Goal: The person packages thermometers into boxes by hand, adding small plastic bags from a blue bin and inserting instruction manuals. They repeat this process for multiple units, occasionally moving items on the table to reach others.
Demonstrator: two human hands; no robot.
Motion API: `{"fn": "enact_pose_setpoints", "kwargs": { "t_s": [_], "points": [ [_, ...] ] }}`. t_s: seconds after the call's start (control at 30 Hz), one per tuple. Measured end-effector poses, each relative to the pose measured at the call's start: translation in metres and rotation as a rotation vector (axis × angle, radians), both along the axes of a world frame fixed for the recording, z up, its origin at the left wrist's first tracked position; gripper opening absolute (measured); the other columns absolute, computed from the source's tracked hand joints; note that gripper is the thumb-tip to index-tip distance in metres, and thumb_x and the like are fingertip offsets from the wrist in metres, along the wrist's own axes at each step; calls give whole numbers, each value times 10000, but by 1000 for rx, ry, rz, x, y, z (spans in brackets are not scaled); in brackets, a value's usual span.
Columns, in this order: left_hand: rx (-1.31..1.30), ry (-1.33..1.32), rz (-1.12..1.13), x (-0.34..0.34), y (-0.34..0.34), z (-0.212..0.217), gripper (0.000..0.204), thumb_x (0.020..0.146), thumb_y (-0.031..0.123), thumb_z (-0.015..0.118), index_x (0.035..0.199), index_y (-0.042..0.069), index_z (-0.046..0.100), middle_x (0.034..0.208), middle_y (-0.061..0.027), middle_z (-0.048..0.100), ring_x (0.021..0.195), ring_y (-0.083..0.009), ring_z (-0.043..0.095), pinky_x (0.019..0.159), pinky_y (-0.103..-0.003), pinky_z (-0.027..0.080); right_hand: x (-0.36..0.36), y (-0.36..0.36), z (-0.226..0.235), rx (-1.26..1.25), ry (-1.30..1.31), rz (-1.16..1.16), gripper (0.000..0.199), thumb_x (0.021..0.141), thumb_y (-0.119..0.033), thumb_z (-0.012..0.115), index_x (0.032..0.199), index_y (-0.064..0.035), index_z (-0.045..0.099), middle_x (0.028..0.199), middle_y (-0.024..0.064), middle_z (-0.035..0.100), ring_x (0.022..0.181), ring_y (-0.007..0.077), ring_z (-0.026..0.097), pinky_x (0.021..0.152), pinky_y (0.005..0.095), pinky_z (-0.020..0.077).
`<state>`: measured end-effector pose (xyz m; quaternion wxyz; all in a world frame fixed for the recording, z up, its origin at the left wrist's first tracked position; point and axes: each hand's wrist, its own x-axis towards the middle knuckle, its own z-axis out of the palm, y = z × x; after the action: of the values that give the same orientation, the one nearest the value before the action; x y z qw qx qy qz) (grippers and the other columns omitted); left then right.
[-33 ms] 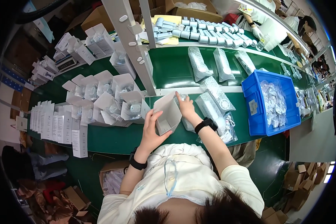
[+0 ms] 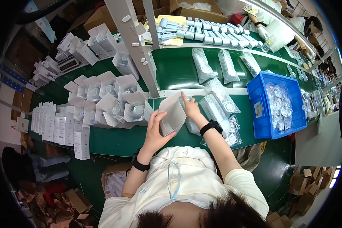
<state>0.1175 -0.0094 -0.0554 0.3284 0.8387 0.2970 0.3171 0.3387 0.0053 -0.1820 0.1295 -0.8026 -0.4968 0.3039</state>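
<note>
The left hand (image 2: 155, 135) grips a smooth white box (image 2: 172, 117) (rectangular, open-topped). The right hand (image 2: 192, 110) is alongside, forefinger straight, grip unclear.

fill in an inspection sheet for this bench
Surface: glossy green tabletop, with a pale metal rail across it
Job's things: open white cardboard box in hand; open white boxes with clear-wrapped items to its left
Clutter: clear bubble-wrapped packages to its right; blue plastic bin of bagged pieces; grey cylinders at the back
Grippers: bare left hand holds the box; bare right hand at its upper right edge, contact unclear
Cables: dark curved strand, upper left, possibly a cable
Surroundings: brown cardboard cartons on the floor, lower right; another person's hand, upper right
</note>
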Motion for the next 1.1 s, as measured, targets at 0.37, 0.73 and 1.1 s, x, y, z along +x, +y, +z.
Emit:
{"fn": "enact_pose_setpoints", "kwargs": {
  "t_s": [0.37, 0.73, 1.1],
  "points": [
    [-318, -26, 165, 30, 18, -48, 789, 568, 116, 773, 1149, 66, 241, 1167, -202, 389, 1016, -339, 485, 828, -383, 424, 37, -68, 142, 1166, 1767, -706, 488, 788, -26, 547, 1217, -41, 316, 1078, 146, 503, 1060, 258, 481, 893, 378, 408],
    [-212, -136, 266, 43, 7, -66, 806, 569, 121, 784, 1123, 45, 203, 1179, -248, 381, 1046, -368, 468, 864, -402, 400, -54, -20, 139, 1285, 193, -535, 519, 695, -123, 695, 1125, -45, 415, 1114, 150, 433, 1020, 302, 440, 869, 351, 368],
    [31, -409, 81, 17, 13, -108, 802, 585, 101, 797, 1117, 90, 196, 1196, -209, 354, 1098, -295, 412, 904, -356, 353, 27, -128, 91, 1019, -238, -525, 212, 747, -61, 571, 956, -29, 582, 1056, 121, 511, 1043, 304, 428, 883, 371, 350]
  ]
}}
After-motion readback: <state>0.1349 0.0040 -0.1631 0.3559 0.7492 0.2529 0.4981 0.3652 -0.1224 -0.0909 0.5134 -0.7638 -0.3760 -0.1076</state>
